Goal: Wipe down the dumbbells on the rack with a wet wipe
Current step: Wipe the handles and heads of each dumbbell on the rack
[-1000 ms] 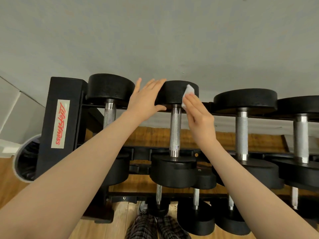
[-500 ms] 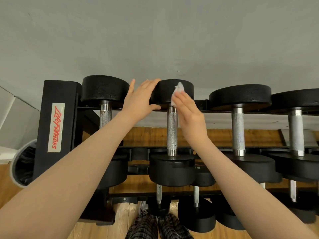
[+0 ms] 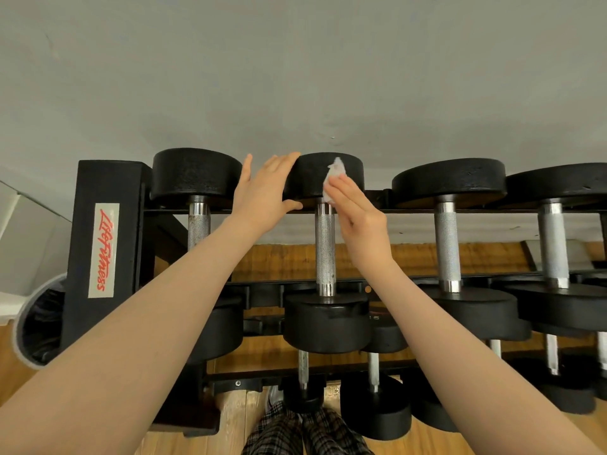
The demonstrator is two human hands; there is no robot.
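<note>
Grey wall behind the rack [image 3: 101, 231]: the second dumbbell [image 3: 323, 178], judged heavy and rigid, is steadied at its far head by the left hand [image 3: 266, 195], fingers straight, while a soft wipe [image 3: 333, 178] is pressed there by the right hand [image 3: 356, 211], fingers extended.
</note>
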